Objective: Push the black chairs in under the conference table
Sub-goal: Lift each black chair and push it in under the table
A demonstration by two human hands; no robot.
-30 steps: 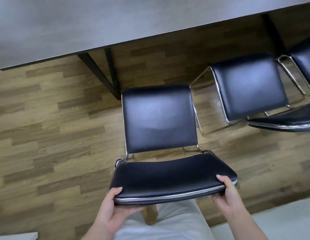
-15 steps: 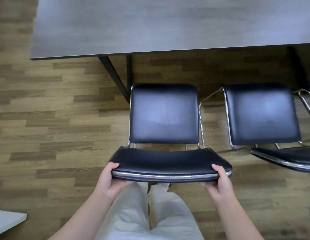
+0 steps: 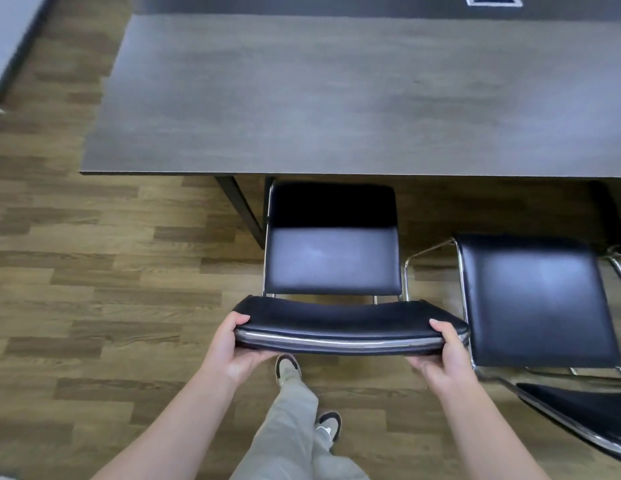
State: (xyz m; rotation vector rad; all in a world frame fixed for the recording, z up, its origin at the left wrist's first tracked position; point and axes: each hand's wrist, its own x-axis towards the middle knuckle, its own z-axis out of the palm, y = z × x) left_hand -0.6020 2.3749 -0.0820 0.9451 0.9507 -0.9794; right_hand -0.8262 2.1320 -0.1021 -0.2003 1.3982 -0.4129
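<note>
With both hands clamped on the backrest ends, left hand point(image 3: 233, 351) and right hand point(image 3: 444, 358) can steer the chair point(image 3: 331, 261) straight; its seat front sits just beneath the table point(image 3: 337, 98) edge (second chair point(image 3: 537, 299) waits, right).

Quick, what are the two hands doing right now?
Left hand: closed, holding the left end of the chair backrest.
Right hand: closed, holding the right end of the same backrest.
</note>
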